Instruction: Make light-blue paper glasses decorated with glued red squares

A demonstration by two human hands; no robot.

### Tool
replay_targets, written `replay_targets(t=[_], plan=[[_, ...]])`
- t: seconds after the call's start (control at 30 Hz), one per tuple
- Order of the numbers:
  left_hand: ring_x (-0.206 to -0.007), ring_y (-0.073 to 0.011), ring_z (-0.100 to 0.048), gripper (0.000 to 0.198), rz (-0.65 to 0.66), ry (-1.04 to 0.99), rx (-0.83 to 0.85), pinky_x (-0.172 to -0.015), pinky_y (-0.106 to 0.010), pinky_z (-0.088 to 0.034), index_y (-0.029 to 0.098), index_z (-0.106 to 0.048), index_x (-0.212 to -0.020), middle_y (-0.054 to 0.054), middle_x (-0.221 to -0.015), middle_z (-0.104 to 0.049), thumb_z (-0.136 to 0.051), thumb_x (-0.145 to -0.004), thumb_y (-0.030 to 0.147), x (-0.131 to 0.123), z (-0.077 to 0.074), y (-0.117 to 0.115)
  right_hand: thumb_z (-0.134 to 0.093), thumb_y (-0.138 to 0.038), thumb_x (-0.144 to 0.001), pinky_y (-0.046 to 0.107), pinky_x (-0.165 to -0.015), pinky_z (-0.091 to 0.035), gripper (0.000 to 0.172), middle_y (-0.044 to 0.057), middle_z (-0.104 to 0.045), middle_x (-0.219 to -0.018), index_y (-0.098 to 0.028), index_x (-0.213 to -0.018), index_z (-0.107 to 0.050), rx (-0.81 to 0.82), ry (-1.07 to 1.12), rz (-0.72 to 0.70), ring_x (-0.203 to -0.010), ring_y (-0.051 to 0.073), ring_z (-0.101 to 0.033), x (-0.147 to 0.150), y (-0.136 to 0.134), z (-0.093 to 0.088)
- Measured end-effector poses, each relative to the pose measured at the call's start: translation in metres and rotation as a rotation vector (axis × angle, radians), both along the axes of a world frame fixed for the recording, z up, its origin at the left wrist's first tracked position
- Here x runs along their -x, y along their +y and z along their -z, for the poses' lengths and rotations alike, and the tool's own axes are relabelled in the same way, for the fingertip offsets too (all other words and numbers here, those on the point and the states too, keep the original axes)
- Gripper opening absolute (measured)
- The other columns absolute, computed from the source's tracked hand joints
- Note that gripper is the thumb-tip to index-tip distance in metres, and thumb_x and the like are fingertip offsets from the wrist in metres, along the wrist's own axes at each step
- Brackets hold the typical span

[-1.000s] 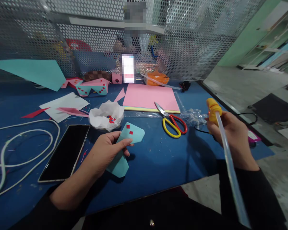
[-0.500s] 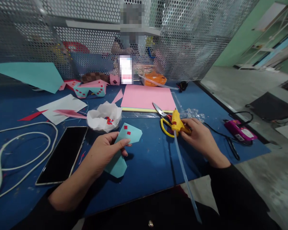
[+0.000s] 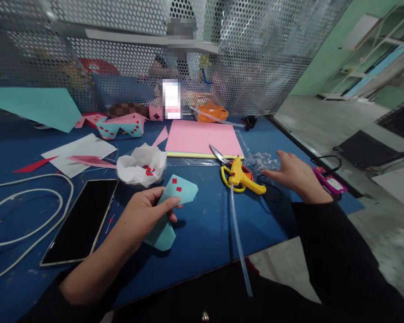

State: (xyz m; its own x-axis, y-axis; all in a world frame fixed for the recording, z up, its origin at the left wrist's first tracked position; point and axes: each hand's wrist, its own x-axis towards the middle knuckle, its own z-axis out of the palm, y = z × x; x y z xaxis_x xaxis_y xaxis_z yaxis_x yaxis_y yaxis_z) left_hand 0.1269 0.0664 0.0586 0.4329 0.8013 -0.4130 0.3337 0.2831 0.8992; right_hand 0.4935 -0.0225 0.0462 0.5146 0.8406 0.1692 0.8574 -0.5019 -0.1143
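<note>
My left hand (image 3: pixel 151 211) pinches a folded light-blue paper piece (image 3: pixel 185 190), which carries two small red squares near its upper corner. Open and free of any object, my right hand (image 3: pixel 294 172) hovers by a crumpled clear plastic wrapper (image 3: pixel 264 162). A yellow glue gun (image 3: pixel 237 172) lies on the table to the left of that hand, with a long clear glue stick (image 3: pixel 239 242) running out of it past the table's front edge. Beneath the gun rest scissors (image 3: pixel 218 154) with yellow and red handles. A paper-lined bowl (image 3: pixel 139 163) holds small red bits beyond my left hand.
A dark-screened phone (image 3: pixel 81 220) and a looped white cable (image 3: pixel 65 179) lie at left. Pink sheets (image 3: pixel 204 137) are stacked in the middle. Decorated paper glasses (image 3: pixel 121 128) sit at the back. A magenta box (image 3: pixel 330 181) with a cord stands at the right edge.
My right hand has let go of the glue gun and moved right, its fingers spreading. The gun now lies on the scissors. My left hand still holds the blue paper.
</note>
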Motion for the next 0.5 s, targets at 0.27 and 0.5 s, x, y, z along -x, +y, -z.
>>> replay_targets(t=[0.27, 0.5], plan=[[-0.047, -0.0107, -0.056, 0.027, -0.017, -0.006, -0.031, -0.042, -0.018, -0.041, 0.018, -0.073, -0.077, -0.001, -0.054, -0.065, -0.078, -0.072, 0.044, -0.001, -0.002, 0.001, -0.07, -0.038, -0.075, 0.041, -0.088, -0.051, 0.065, 0.02, -0.071, -0.118, -0.009, -0.131, -0.057, -0.13, 0.227, 0.073, -0.106, 0.032, -0.068, -0.027, 0.007, 0.013], [-0.05, -0.012, -0.059, 0.028, -0.026, -0.002, -0.014, -0.044, -0.018, -0.043, 0.018, -0.074, -0.081, -0.001, -0.056, -0.066, -0.079, -0.071, 0.043, -0.002, 0.0, -0.001, -0.061, -0.057, -0.085, 0.034, -0.085, -0.05, 0.075, 0.024, -0.067, -0.12, -0.002, -0.135, -0.051, -0.336, 0.282, 0.219, -0.1, 0.025, -0.066, -0.041, 0.009, -0.003]])
